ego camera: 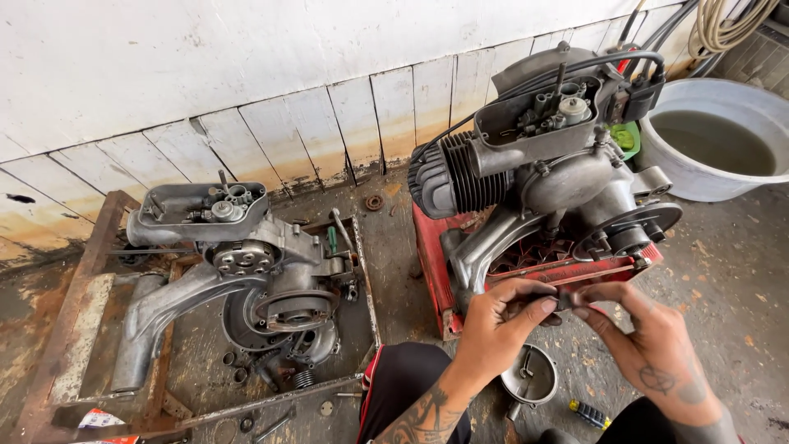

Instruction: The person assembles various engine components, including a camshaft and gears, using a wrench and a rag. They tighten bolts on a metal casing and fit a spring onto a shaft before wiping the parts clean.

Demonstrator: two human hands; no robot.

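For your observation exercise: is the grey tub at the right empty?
No, the grey tub holds murky liquid across its inside.

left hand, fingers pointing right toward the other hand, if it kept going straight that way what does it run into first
Most likely the right hand. The left hand points its fingertips at a small dark part pinched between both hands, so that part and the right fingertips come first. Depth looks matched, though one view cannot confirm it.
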